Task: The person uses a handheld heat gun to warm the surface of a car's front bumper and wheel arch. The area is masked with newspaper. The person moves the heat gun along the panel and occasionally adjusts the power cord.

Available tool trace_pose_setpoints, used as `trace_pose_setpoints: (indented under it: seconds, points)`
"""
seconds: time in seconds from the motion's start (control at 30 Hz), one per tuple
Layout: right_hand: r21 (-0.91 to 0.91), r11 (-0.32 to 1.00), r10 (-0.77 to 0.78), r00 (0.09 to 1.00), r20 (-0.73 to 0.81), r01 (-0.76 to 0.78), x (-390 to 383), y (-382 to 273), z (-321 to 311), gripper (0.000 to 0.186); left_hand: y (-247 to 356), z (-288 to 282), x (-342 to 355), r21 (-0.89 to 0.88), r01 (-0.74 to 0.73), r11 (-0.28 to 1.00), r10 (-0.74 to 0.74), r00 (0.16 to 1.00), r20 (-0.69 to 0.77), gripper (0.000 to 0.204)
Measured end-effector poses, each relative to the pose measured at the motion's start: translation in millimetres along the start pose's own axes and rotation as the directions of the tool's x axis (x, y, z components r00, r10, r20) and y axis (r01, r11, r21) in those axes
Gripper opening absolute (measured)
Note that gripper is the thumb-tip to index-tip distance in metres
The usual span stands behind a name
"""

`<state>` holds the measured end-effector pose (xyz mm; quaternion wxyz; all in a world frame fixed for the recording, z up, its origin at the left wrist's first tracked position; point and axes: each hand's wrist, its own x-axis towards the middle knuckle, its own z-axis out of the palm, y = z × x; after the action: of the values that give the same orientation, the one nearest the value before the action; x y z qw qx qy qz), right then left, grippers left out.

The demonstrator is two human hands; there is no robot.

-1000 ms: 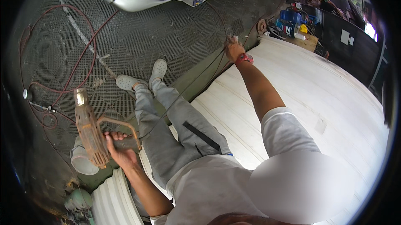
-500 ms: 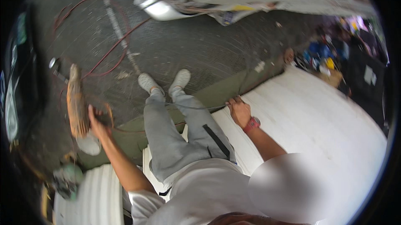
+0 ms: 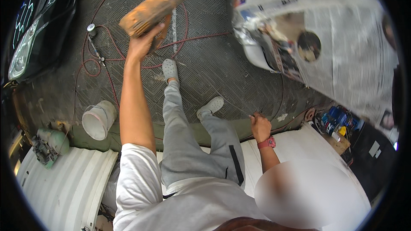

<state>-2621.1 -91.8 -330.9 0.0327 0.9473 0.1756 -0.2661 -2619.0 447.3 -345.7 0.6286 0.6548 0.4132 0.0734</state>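
Note:
My left hand (image 3: 142, 46) grips a worn orange heat gun (image 3: 152, 10) by its handle, held out ahead of me above the mat floor, its nozzle pointing toward the upper right. Lower down at right, my right hand (image 3: 260, 127), with a red watch on the wrist, has its fingers curled on a thin dark cord (image 3: 231, 100) that stretches up toward the tool. My legs and grey clogs are below, between my hands.
A dark car front (image 3: 62, 25) is at upper left, a newspaper-covered car part (image 3: 342, 46) at upper right. Red hoses (image 3: 186, 38) coil across the floor. Around me are a white bucket (image 3: 95, 126), green compressor tank (image 3: 55, 141), white ribbed panels (image 3: 64, 181) and cluttered tools (image 3: 338, 128).
My left hand has lifted the heat gun from low at left to out ahead of me. My right hand has drawn back with the cord. The view has turned.

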Motion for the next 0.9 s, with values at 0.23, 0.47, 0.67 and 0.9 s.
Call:
trace_pose_setpoints:
  seconds: [0.23,0.47,0.67,0.9]
  points:
    - [-0.08,0.997,0.037,0.972,0.233,-0.019,82,-54,9,0.034,18,-9,137,0.225,-0.089,0.97,0.006,0.939,0.345,0.075]
    - [-0.061,0.989,0.145,0.907,0.396,-0.131,166,-102,69,0.044,31,32,278,-0.023,-0.081,0.996,0.085,0.962,0.259,0.073]
    - [-0.026,0.961,0.262,0.873,0.41,-0.277,216,-140,76,0.046,59,71,359,-0.271,-0.062,0.96,0.121,0.971,0.207,0.046]
    - [0.067,0.929,0.315,0.874,0.369,-0.363,233,-170,44,0.045,80,83,390,-0.373,-0.038,0.927,0.092,0.988,0.127,0.047]
